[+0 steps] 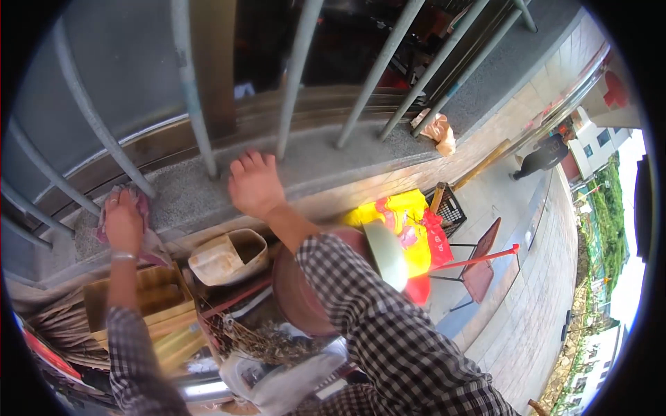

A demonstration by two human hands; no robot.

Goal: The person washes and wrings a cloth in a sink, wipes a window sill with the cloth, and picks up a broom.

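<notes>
My left hand [123, 225] is closed on a mauve cloth [147, 239], pressing it against the grey window sill [184, 197] beside the bars; part of the cloth hangs over the sill's front edge. A bracelet circles that wrist. Farther right, my right hand [255, 186] rests on the sill's edge in front of a metal bar [298, 76], its fingers curled in and nothing showing in them. Its palm is hidden. Crumpled brown paper [438, 132] lies at the right end of the sill.
Below the sill stand a dirty white plastic container [225, 258], a wooden box [142, 291], a round reddish-brown basin [298, 284], dry twigs [260, 340] and yellow-red bags [402, 222]. A black crate [451, 208] and folding chair [479, 270] are rightward. A person [544, 156] is farther off.
</notes>
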